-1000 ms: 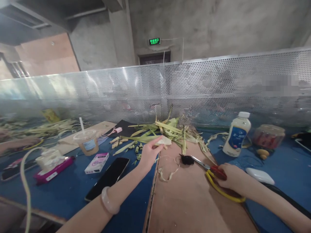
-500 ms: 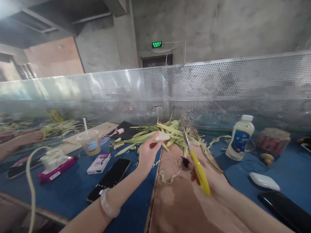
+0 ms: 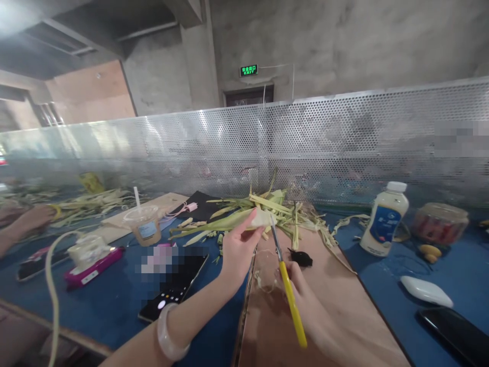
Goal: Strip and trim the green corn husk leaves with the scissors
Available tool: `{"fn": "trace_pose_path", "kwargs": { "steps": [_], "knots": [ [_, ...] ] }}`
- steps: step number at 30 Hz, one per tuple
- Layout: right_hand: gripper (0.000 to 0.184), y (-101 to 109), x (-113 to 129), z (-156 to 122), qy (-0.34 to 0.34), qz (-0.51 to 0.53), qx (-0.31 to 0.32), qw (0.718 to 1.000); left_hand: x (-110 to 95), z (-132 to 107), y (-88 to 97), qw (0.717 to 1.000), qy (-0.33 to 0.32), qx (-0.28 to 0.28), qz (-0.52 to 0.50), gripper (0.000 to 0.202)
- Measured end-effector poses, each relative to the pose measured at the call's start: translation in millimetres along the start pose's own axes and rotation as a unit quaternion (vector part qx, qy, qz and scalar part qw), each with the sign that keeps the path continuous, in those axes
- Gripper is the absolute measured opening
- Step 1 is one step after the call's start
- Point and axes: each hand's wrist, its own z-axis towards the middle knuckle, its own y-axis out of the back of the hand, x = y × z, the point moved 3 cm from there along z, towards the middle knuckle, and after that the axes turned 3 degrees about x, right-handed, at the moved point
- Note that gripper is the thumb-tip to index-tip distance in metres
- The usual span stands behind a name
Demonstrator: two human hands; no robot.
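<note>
My left hand [image 3: 239, 250] pinches a pale green corn husk [image 3: 263, 217] between thumb and fingers. My right hand [image 3: 298, 285] is closed around yellow-handled scissors [image 3: 292, 306], whose metal blades point up at the husk's right end. The blade tips overlap the husk in view; whether they cut into it I cannot tell. Behind both hands lies a heap of green and yellowish husk strips [image 3: 280, 206]. A small black object [image 3: 301, 258] rests on the brown board [image 3: 324, 300] just beyond my right hand.
Left are a phone [image 3: 183, 285], a straw cup [image 3: 145, 229] and a purple power strip [image 3: 95, 267] with a cable. Right stand a white bottle [image 3: 385, 219] and a jar [image 3: 439, 224], with a white case [image 3: 427, 291] and a black phone [image 3: 454, 331]. Another person's hand [image 3: 32, 224] is far left.
The scissors have moved left, bringing their blades to the husk in my left hand. The black object beside my right hand now shows more fully. The view has shifted slightly.
</note>
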Motion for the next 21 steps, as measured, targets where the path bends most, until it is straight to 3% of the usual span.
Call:
{"fn": "trace_pose_path", "kwargs": {
  "steps": [7, 16, 21],
  "knots": [
    [0.040, -7, 1, -5, -0.005, 0.023, 0.010, 1.000, 1, -4, -1.7, 1.000, -0.012, -0.004, 0.002, 0.054],
    [0.032, -7, -3, -7, -0.011, -0.054, -0.022, 0.998, -2, -9, -3.0, 1.000, -0.015, 0.002, 0.006, 0.055],
    [0.032, -5, -10, -2, 0.045, -0.080, -0.050, 0.995, -6, -10, -2.9, 1.000, -0.006, 0.004, 0.000, 0.056]
  ]
}}
